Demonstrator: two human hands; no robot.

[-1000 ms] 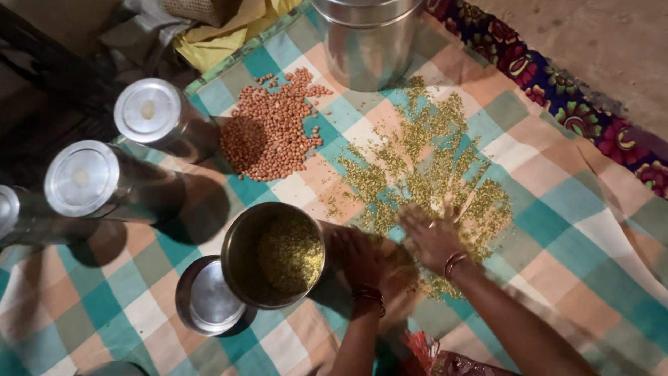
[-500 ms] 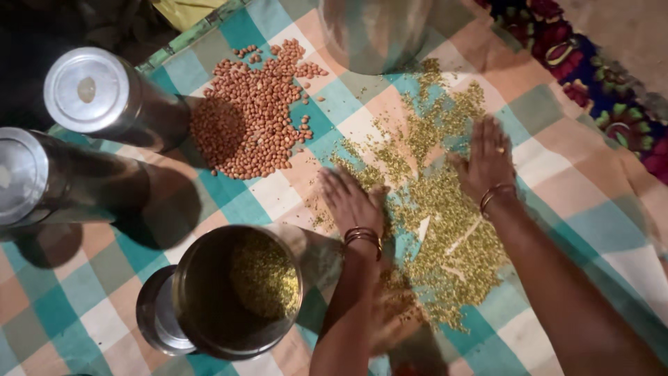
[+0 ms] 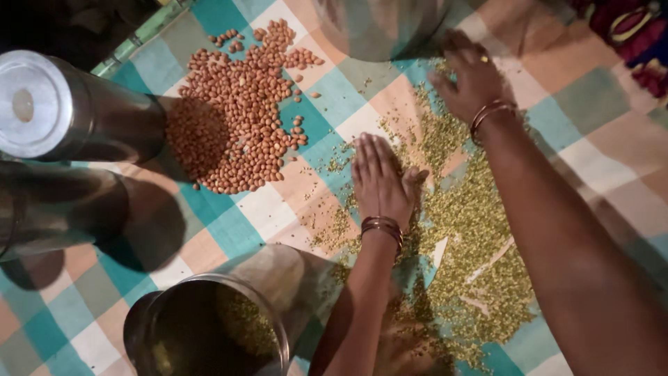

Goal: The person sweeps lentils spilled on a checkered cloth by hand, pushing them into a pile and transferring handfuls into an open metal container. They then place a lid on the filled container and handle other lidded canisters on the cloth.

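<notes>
Lidded tins: two steel canisters lie at the left edge of the checked cloth, the upper one showing its flat lid, the lower one mostly in shadow.
Open tin: a steel container at the cloth's bottom edge, lid off, some green grain inside.
Peanuts: a reddish-brown heap spread left of centre, toward the cloth's top edge, well apart from both hands.
Left hand: palm down at the cloth's centre, grip not closed on anything, fingers straight and pressed together, resting on the left fringe of the green grain.
Green grain: a wide scatter from centre toward the bottom right, lying between and under both hands.
Right hand: flat near the top edge, fingers spread on the grain, holding nothing, just below a large steel pot.
</notes>
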